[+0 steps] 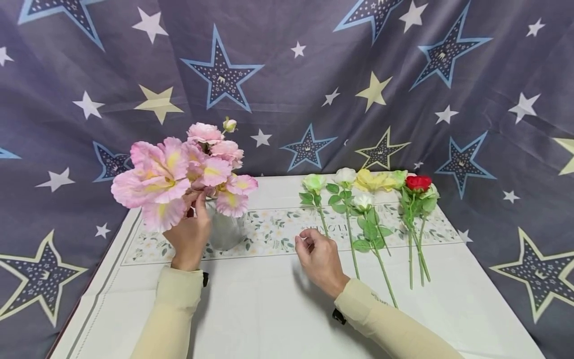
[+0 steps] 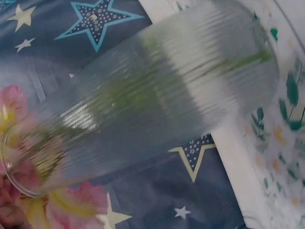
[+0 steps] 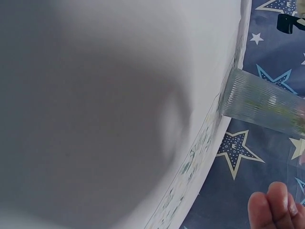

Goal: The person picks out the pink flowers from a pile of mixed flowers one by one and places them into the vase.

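Observation:
A ribbed clear glass vase [image 1: 225, 230] stands upright on the table's left side, with green stems showing through its wall in the left wrist view. Large pink flowers with yellow centers [image 1: 154, 179] and smaller ruffled pink blooms [image 1: 205, 133] rise above it. My left hand [image 1: 188, 239] is at the vase's mouth, its thumb and fingers pinching just under a pink flower; petals partly hide the grip. Over the table, right of the vase, hovers my right hand [image 1: 320, 259], fingers loosely curled with nothing held. Its fingertips [image 3: 276, 205] appear apart from the vase in the right wrist view.
Loose stemmed flowers lie to the right: a pale green rose [image 1: 314, 182], white roses [image 1: 362, 201], a yellow flower [image 1: 374, 180] and a red rose [image 1: 418, 183]. A leaf-printed runner [image 1: 273, 234] crosses the white table [image 1: 269, 309]. Behind hangs a star-patterned cloth [image 1: 278, 60].

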